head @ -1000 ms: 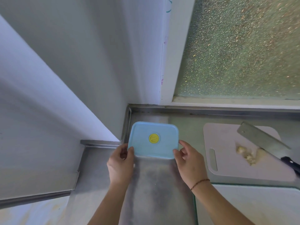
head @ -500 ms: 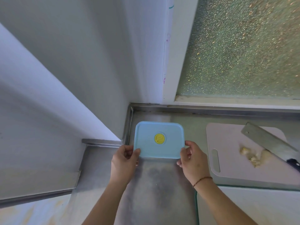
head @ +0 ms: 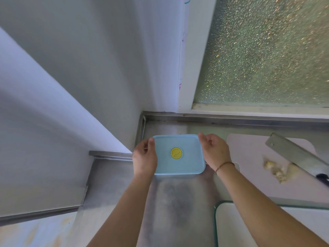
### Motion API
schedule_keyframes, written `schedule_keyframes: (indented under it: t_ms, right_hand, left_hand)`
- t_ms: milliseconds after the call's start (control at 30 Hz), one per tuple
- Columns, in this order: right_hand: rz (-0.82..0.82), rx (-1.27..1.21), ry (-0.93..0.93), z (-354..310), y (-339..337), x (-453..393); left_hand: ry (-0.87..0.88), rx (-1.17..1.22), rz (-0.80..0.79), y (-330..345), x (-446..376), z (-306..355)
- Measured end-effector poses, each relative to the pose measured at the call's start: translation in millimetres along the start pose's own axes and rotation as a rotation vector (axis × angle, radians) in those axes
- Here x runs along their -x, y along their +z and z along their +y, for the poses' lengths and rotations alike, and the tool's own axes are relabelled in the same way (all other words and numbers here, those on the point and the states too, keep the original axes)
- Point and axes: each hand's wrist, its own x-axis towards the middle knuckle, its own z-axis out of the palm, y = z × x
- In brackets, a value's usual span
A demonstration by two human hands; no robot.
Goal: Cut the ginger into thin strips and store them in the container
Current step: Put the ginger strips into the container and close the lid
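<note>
container: blue lidded container (head: pixel 178 155) on steel surface (head: pixel 178 202), by the corner wall
grip: left hand (head: pixel 144 158) and right hand (head: pixel 214 151) hold its left and right sides, fingers curled at the far corners
axis: long side runs left-right, between the hands
ginger: scraps (head: pixel 277 169) on cutting board (head: pixel 258 175), right of container, nearer right hand
cleaver: cleaver (head: pixel 295 155) lies on the board

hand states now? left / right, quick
Left hand: fingers curled on the left edge of the blue container, holding it.
Right hand: grips the container's right edge.
</note>
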Motion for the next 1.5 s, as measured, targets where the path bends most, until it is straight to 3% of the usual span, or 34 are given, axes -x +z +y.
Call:
schedule_keyframes:
  t_ms: [67, 400, 533, 600, 700, 767, 967, 1067, 1200, 1267, 1333, 1500]
  right_hand:
    - [0.005, 0.000, 0.025, -1, 6, -7]
    - [0.023, -0.025, 0.011, 8, 18, -14]
    - [-0.026, -0.126, 0.057, 6, 11, -14]
    - [-0.056, -0.115, 0.054, 12, 2, -1]
    - [-0.062, 0.074, -0.101, 29, -4, 30]
    - [-0.074, 0.136, -0.168, 37, 3, 45]
    - [-0.044, -0.082, -0.109, 41, 21, 48]
    - [-0.099, -0.003, -0.129, 43, 8, 49]
    - [-0.001, 0.370, -0.411, 47, 0, 64]
    - [0.046, 0.550, -0.514, 49, 5, 65]
    - [0.045, 0.591, -0.481, 44, 9, 58]
    - [-0.073, 0.556, -0.316, 3, 22, 27]
  left_hand:
    - [-0.073, 0.041, 0.042, 6, -9, 0]
    - [-0.075, 0.079, 0.139, 17, -15, -7]
    - [-0.033, -0.003, 0.069, 11, -13, -4]
    - [0.084, -0.086, 0.001, -2, -2, -9]
    - [0.428, -0.328, -0.145, -17, 12, -35]
    - [0.479, -0.464, -0.204, -18, 14, -52]
    - [0.537, -0.599, -0.083, -16, 9, -54]
    - [0.718, -0.713, -0.016, -20, 9, -46]
    - [1.086, -0.885, -0.071, -14, 24, -46]
    - [1.168, -0.905, -0.095, -9, 24, -49]
    - [1.133, -0.854, -0.072, -5, 18, -47]
    - [0.827, -0.776, -0.100, 12, -11, -31]
